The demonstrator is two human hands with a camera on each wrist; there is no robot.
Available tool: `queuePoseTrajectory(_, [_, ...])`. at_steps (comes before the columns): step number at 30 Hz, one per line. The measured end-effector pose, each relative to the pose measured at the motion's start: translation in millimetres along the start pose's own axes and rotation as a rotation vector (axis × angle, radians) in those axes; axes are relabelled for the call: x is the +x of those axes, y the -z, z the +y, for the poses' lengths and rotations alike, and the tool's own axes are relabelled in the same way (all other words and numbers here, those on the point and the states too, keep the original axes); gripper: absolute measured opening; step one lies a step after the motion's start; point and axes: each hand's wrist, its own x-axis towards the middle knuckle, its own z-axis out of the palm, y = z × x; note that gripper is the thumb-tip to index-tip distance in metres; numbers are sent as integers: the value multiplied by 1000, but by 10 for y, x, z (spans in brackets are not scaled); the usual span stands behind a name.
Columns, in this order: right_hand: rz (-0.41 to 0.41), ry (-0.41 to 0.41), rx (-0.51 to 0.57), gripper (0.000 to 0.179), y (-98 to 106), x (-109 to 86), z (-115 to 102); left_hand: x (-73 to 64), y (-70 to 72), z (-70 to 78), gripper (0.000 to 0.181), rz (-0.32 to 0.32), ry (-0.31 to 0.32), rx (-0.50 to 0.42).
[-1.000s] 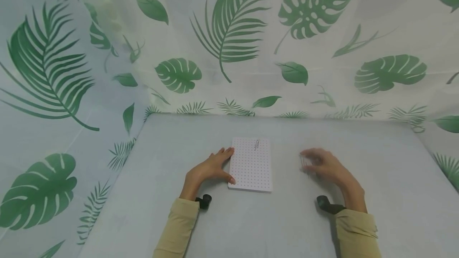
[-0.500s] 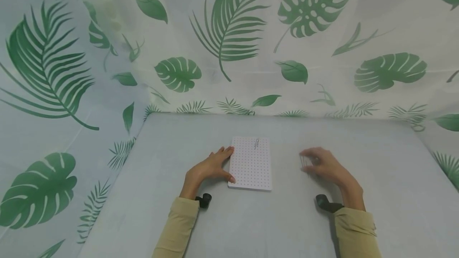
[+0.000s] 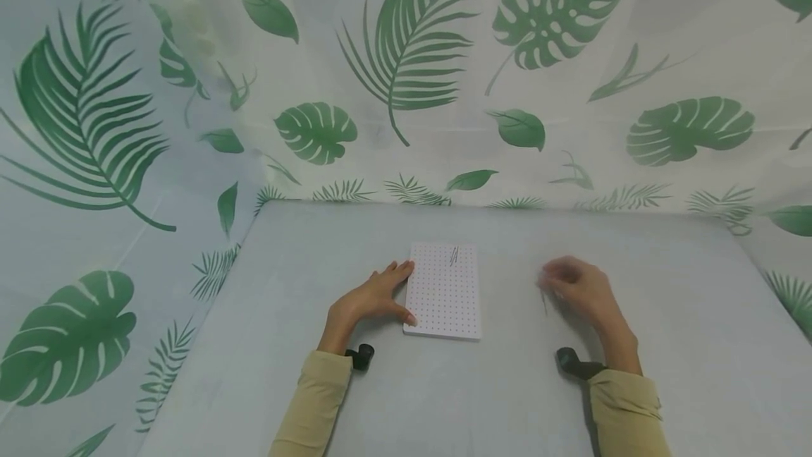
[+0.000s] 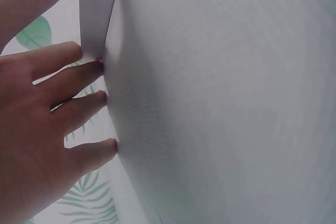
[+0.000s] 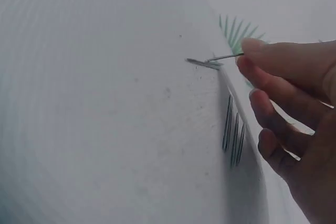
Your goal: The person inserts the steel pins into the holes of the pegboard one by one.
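Observation:
A white board (image 3: 444, 302) with a grid of small holes lies on the table. My left hand (image 3: 371, 296) rests along its left side, thumb at the near corner and fingertips at the far part of the edge. The left wrist view shows those fingers (image 4: 86, 109) extended, with the board's side (image 4: 97, 14) beside them. To the right of the board, my right hand (image 3: 583, 291) pinches a thin metal pin (image 5: 226, 56) between thumb and index finger. Several similar pins (image 5: 234, 137) lie on the table under that hand. Dark thin pins (image 3: 454, 255) show at the board's far right.
The pale table (image 3: 406, 400) meets a white curtain (image 3: 444, 154) printed with green leaves at the back and left. Dark wrist devices (image 3: 364, 357) stick out from both beige sleeves (image 3: 628, 407).
The right hand's thumb and fingers, spread apart over the pins before, have closed into a pinch on one pin. That hand has shifted slightly to the right. The left hand and board stay put.

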Motion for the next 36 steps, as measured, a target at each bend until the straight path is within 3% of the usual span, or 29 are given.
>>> queuePoseTrajectory(11, [66,8,76,27,-10,4,-52,3,-10,-16,110,4,1,-1])
queuePoseTrajectory(25, [101,-4,142,36,-31,-8,-186,4,-20,-17,110,0,25,-16])
queuePoseTrajectory(36, [111,49,292,32,-133,19,-288,-5,-25,-18,110,2,7,-31])
